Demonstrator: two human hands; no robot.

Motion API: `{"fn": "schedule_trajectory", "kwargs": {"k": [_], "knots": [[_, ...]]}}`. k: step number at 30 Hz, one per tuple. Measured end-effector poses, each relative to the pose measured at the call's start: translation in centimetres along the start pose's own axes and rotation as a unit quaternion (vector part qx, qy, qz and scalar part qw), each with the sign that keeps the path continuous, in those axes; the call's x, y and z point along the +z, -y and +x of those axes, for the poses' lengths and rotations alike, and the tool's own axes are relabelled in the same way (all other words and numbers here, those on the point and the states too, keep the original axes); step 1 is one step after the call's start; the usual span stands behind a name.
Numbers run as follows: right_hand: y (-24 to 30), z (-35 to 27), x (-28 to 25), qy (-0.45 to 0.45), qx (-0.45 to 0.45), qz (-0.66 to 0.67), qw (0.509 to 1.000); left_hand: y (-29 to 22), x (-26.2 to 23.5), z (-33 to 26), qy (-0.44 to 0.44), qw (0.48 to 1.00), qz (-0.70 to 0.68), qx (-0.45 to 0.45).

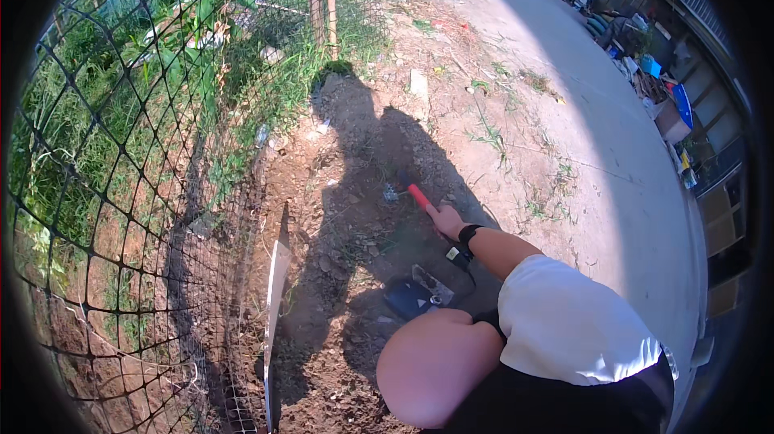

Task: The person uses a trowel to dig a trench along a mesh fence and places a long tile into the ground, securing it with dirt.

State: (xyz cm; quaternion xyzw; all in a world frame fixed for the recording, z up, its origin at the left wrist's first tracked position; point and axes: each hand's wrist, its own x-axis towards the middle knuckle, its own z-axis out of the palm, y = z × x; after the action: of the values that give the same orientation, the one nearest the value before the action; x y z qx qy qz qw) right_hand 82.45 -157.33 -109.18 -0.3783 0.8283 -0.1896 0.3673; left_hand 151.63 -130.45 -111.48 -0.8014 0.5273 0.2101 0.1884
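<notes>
- Bare brown soil [355, 152] in sun, with black net fencing [121, 192] on the left.
- White board [276, 289] stands on edge by the fence.
- Left hand: hidden, state impossible to tell.
- Right hand [446, 220] is clamped on a red-handled tool [418, 195], its metal head down at the soil.

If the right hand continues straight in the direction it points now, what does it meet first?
The right hand points up-left along its red-handled tool. First in that line is the tool's metal head, resting on the shaded soil; farther on is the wire fence. Depth is uncertain.
</notes>
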Motion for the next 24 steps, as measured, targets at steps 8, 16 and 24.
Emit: {"fn": "schedule_trajectory", "kwargs": {"k": [8,16,24], "knots": [[-2.2,-7.1,-6.0,-0.024,-0.075,-0.057,0.995,-0.4,-0.4,0.0,-0.005,1.000,-0.019,-0.012],[4.5,-12.3,-11.2,0.072,-0.239,-0.098,0.963,-2.4,-2.3,-0.2,-0.004,0.999,-0.042,-0.006],[15.7,-14.8,-5.9,0.289,-0.213,-0.222,0.907,-1.9,-3.1,-1.3,-0.053,0.988,-0.140,-0.031]]}}
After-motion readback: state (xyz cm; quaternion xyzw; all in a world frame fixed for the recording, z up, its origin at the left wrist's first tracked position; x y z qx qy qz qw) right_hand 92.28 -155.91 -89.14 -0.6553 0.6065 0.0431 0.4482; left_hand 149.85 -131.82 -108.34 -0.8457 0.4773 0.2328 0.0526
